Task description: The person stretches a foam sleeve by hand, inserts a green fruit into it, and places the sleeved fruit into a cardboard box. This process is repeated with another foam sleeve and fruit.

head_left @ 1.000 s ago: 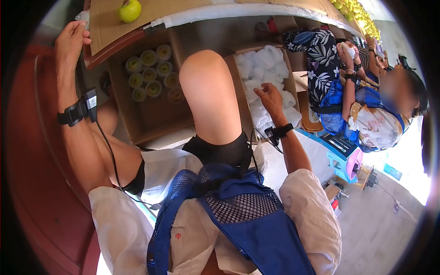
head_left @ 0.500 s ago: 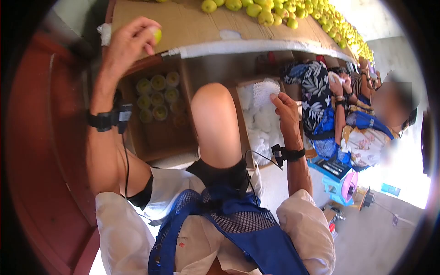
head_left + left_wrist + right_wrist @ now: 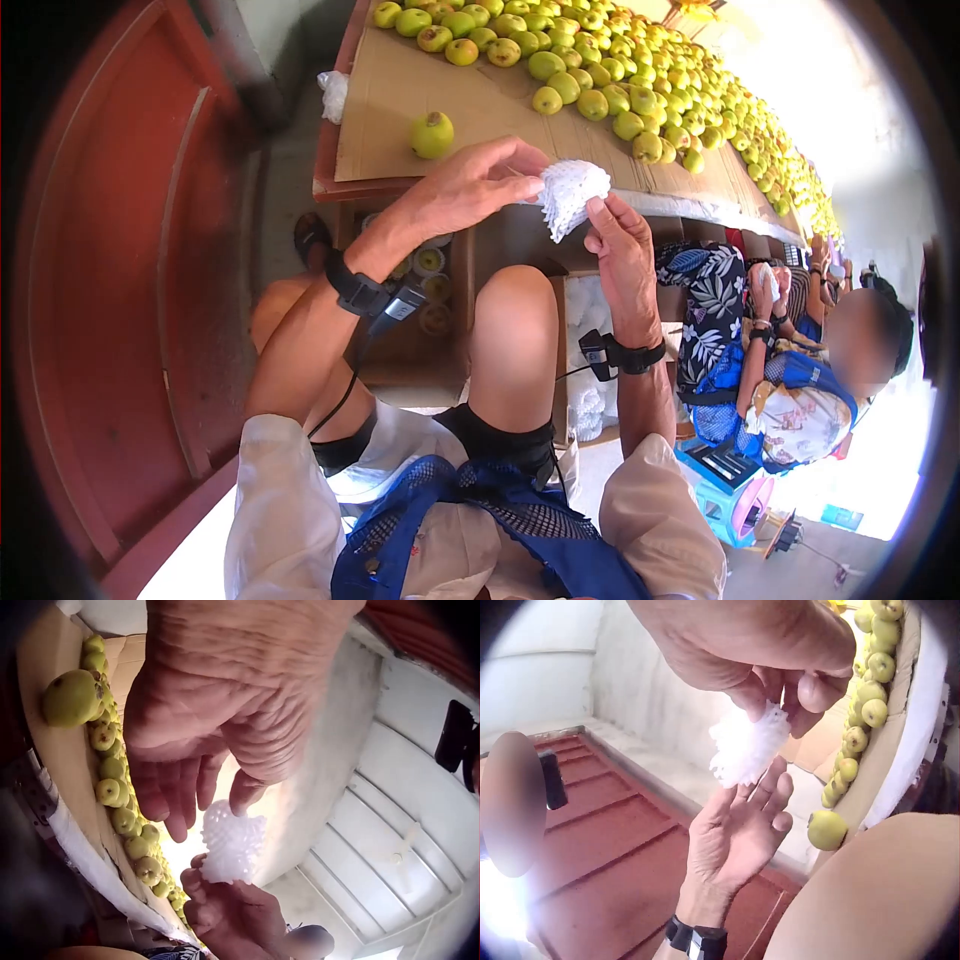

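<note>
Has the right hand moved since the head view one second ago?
Yes. Judged against the table's white front edge in the head view, the right hand has moved towards it, away from the boxed foam nets.

Near the middle of the head view, the left arm [image 3: 315,335] hides some of the cups [image 3: 430,262] from us, and the right arm [image 3: 645,395] covers part of the loose nets [image 3: 588,405]. The top edge cuts off the apples [image 3: 600,75]; at far right they grow too small for us to tell apart. Also at right, the person's head [image 3: 865,335] is blurred, and we cannot name the small white thing [image 3: 768,278] held there. In the right wrist view, glare washes out the net [image 3: 750,746], the top edge cuts the right hand [image 3: 761,649], and we cannot tell whether the left hand's [image 3: 739,832] thumb touches it.
</note>
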{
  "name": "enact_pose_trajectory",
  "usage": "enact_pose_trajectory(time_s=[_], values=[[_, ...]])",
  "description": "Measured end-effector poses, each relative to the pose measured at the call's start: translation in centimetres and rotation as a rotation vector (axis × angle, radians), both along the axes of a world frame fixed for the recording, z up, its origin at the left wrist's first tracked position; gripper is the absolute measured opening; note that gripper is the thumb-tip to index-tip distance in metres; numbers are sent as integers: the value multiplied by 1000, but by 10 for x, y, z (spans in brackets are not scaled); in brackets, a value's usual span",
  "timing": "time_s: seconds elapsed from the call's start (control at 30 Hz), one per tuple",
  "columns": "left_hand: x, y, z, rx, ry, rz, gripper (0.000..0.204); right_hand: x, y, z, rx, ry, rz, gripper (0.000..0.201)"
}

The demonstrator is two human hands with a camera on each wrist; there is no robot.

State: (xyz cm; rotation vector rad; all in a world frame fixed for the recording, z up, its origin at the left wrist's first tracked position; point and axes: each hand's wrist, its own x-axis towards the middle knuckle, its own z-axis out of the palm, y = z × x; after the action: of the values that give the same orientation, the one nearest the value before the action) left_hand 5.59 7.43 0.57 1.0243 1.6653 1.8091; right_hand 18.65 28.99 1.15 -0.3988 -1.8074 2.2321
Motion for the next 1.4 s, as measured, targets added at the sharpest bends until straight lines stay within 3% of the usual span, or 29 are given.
enact_pose_trajectory(time_s=[0.2, 0.3, 0.4, 0.5, 0.67, 1.07, 1.27, 1.4], values=[[3, -9, 15, -133, -59, 51, 27, -11, -20, 7, -121, 47, 123, 14], [-4, -5, 0, -62, -163, 66, 24, -15, -21, 3, -202, 40, 179, 18], [-2, -2, -4, 145, -521, 80, 23, -19, -20, -3, -287, 55, 267, 21], [-8, -1, -16, 345, -730, -42, 24, -19, -19, -7, -324, 70, 305, 27], [-6, -2, -18, 260, -701, -107, 29, -22, -23, -13, -340, 47, 216, 31], [5, -2, 0, 154, -637, -139, 37, -24, -12, -19, -389, 102, 415, 36], [4, -2, -6, 107, -641, -118, 35, -20, -28, -5, -385, 33, 321, 39], [3, -2, -7, 112, -647, -83, 32, -18, -27, -9, -159, 11, 330, 33]])
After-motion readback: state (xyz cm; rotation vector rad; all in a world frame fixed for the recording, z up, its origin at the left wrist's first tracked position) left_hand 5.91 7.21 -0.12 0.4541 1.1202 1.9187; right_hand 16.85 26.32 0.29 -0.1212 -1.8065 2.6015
